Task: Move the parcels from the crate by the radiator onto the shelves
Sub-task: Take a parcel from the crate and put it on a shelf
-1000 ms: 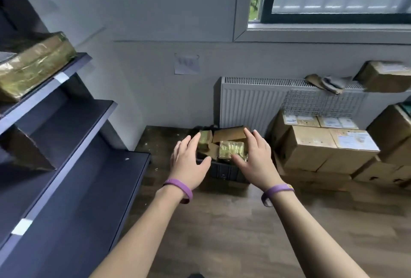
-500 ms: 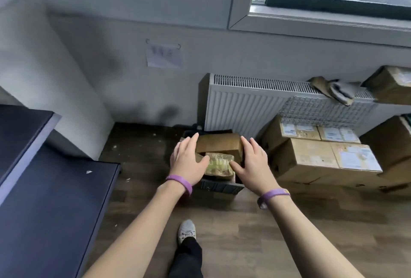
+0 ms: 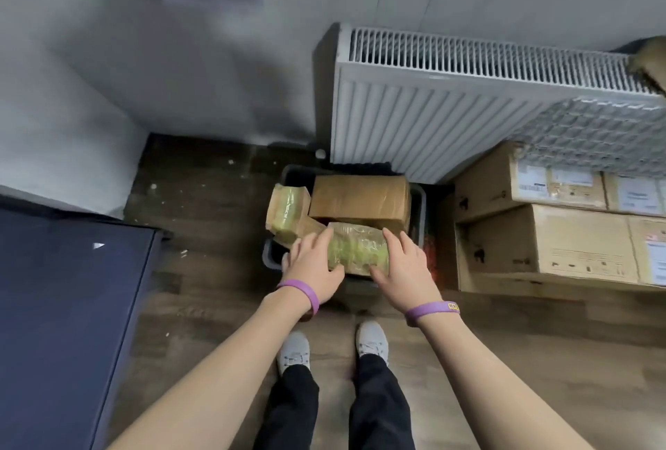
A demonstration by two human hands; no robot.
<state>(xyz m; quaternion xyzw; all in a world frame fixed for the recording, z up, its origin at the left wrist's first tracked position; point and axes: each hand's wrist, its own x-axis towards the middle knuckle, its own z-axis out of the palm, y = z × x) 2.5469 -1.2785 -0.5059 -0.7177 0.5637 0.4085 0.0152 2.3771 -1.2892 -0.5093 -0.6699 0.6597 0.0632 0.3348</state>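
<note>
Against the frame half a second back: the view is tipping further down and sitting closer over the crate (image 3: 418, 203). The window is dropping out of sight, and both shoes (image 3: 295, 352) are now showing on the floor (image 3: 504, 341), where only one showed before. A small taped parcel (image 3: 287, 206) is now showing at the crate's left side. Both hands are staying on the same parcel as before.

The crate is sitting on the floor just below the left end of the radiator (image 3: 450, 114). The green-taped parcel (image 3: 360, 249) is lying at the crate's near end, partly over the other parcels, in front of the large brown parcel (image 3: 360, 201). Whether it is lifting clear of them cannot be told.

The left hand (image 3: 311, 266) is grasping the parcel's left end, fingers curving over the top and thumb reaching along the near edge. The right hand (image 3: 405, 267) is grasping the right end likewise. The parcel is sitting directly between the two palms, touching both.

The dark shelf (image 3: 72, 305) is lying at the left, well apart from the crate. Stacked cartons (image 3: 540, 237) are standing just right of the crate.
</note>
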